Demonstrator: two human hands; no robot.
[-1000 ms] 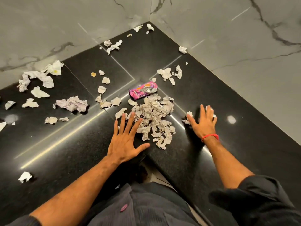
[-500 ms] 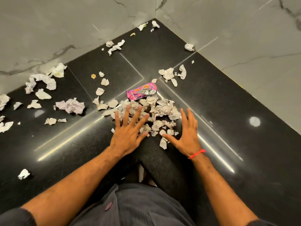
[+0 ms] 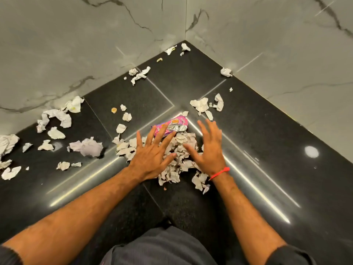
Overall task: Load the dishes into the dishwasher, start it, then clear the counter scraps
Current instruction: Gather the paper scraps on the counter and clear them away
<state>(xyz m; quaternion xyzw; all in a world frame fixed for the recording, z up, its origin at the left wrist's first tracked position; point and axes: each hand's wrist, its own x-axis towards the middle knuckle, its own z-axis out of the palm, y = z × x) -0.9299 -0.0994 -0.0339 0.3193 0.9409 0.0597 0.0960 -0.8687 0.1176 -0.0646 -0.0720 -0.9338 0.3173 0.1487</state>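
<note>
Both hands have closed in since a second ago, left hand and right hand flat with fingers spread, gripping nothing, flanking the scrap pile near the counter's inner corner; scooping low should catch strays.

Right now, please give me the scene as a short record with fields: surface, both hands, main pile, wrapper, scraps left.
surface: black counter in a corner of marble walls
left hand: open, fingers spread, on the left side of the pile
right hand: open, at the pile's right side; contact unclear
main pile: paper scraps between both hands
wrapper: pink wrapper at the pile's far edge, under left fingertips
scraps left: loose paper bits scattered left and toward the corner
</note>
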